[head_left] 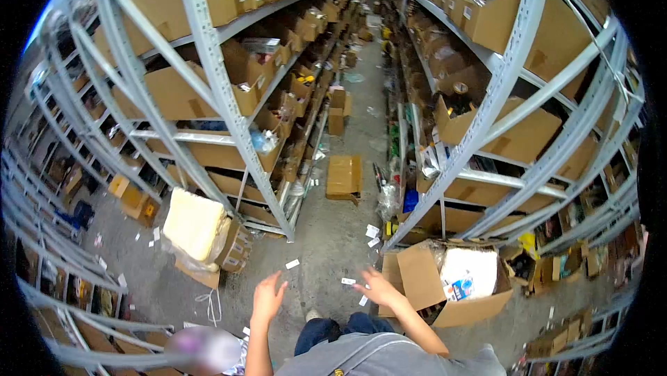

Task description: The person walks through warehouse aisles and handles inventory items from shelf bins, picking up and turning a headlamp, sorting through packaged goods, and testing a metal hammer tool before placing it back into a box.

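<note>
Both of my hands are held out in front of my body above the grey floor, with nothing in them. My left hand (268,297) is raised with its fingers apart, to the right of a carton (237,245) and a cream-coloured padded bundle (194,225). Fingers spread, my right hand (377,288) is just left of an open cardboard box (474,311) that holds a white wrapped item (470,270) with a blue label. Small white paper slips (292,264) lie on the floor near both hands.
Metal shelf racks full of cardboard boxes (172,91) rise on the left and right (511,49). Between them runs an aisle with a brown carton (344,175) on its floor. A blurred purple and white shape (205,349) is at the bottom left.
</note>
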Demonstrator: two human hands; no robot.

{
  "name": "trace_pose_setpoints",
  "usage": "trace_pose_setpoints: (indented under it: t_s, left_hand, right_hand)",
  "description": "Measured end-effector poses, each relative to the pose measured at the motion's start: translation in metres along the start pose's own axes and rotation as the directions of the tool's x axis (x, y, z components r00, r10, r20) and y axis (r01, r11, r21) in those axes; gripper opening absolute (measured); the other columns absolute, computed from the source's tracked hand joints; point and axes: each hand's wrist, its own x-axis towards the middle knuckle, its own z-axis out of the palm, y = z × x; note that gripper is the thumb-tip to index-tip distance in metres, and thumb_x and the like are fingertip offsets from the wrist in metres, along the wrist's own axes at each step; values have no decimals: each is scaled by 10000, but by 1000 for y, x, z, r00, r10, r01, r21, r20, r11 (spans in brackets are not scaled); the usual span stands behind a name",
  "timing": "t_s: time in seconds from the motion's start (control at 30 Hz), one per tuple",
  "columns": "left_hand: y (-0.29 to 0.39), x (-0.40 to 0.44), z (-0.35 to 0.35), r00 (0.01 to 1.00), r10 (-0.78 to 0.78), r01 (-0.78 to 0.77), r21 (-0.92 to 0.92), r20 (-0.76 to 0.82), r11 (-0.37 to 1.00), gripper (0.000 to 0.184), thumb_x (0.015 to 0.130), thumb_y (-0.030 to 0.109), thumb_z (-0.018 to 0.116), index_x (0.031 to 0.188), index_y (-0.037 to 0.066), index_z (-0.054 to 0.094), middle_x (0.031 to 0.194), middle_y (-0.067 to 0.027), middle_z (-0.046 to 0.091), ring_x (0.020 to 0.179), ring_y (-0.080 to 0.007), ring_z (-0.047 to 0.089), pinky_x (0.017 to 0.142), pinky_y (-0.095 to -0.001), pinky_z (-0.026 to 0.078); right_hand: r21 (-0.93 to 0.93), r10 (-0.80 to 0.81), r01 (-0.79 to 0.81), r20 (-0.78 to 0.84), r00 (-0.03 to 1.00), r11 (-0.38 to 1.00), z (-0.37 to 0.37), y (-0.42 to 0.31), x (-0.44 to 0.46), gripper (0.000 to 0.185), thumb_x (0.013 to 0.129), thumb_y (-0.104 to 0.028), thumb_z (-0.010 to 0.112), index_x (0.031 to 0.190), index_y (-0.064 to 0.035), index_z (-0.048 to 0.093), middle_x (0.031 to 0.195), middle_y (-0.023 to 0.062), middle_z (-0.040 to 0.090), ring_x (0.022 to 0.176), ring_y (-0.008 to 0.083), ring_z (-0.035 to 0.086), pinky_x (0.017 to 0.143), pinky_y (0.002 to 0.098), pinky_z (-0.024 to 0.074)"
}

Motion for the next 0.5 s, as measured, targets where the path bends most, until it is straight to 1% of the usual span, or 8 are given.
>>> trace_pose_setpoints:
  t_s: [0.03, 0.1, 0.17, 0.23, 0.33, 0.37, 0.4, 0.5]
  left_hand:
    - [-6, 10, -6, 999, 21, -21, -1, 27, 1000, 346, 779, 223, 545, 1052, 12, 525, 998, -202, 551, 943, -341, 514, 821, -380, 401]
    - [-15, 34, -19, 997, 21, -25, -64, -68, 998, 338, 783, 195, 541, 1058, 0, 518, 1007, -204, 546, 942, -341, 513, 823, -377, 399]
    - [-31, 46, -10, 995, -47, 34, -150, -84, 988, 338, 784, 187, 541, 1054, -16, 516, 1013, -210, 543, 955, -339, 513, 833, -365, 395]
    - [-40, 54, 3, 992, -125, 117, -240, -19, 964, 333, 783, 195, 542, 1037, -20, 528, 992, -208, 555, 939, -343, 525, 823, -361, 404]
    - [-47, 64, 33, 993, -96, 107, -215, 63, 971, 326, 780, 195, 544, 1022, -24, 537, 966, -200, 568, 916, -337, 540, 803, -361, 415]
    - [-48, 68, 45, 986, -78, 110, -229, 144, 967, 326, 777, 194, 546, 1020, -22, 539, 955, -197, 573, 907, -331, 545, 792, -361, 419]
    - [-40, 75, 44, 972, -65, 119, -239, 225, 964, 325, 774, 193, 548, 1019, -21, 540, 944, -193, 577, 898, -325, 551, 780, -361, 424]
    - [-22, 105, 48, 949, -5, 79, -220, 317, 972, 326, 767, 188, 554, 1020, -17, 541, 932, -195, 580, 886, -318, 557, 770, -361, 425]
  right_hand:
    - [7, -129, 129, 17, 992, 992, 6, -11, 5, 537, 804, -355, 503, 1216, -39, 368, 1250, 298, 286, 1145, 399, 331, 943, 393, 306]
    - [19, -105, 105, -9, 994, 994, 7, -29, 18, 527, 805, -356, 501, 1211, -44, 375, 1248, 293, 293, 1134, 400, 343, 937, 395, 314]
    - [30, -89, 90, -40, 995, 995, 4, -40, 33, 517, 807, -356, 500, 1206, -50, 383, 1245, 288, 300, 1123, 402, 354, 930, 397, 322]
    - [-25, -74, 72, -122, 990, 997, -5, -36, 41, 511, 806, -355, 501, 1189, -34, 393, 1226, 284, 326, 1093, 408, 380, 915, 402, 337]
    - [-46, -7, -2, -200, 980, 999, -16, -21, 51, 518, 800, -352, 511, 1175, -14, 396, 1181, 283, 372, 1056, 410, 408, 890, 410, 355]
    - [-76, 19, -37, -221, 975, 996, -17, -11, 58, 521, 797, -350, 514, 1174, -10, 396, 1166, 281, 387, 1041, 410, 419, 881, 412, 362]
    - [-56, 102, -112, -167, 981, 992, -26, -12, 62, 524, 795, -349, 516, 1174, -9, 395, 1159, 280, 394, 1026, 413, 429, 874, 414, 366]
    - [-24, 142, -147, -151, 978, 989, -32, 7, 93, 523, 796, -348, 514, 1173, -6, 395, 1166, 290, 384, 1022, 418, 431, 876, 415, 364]
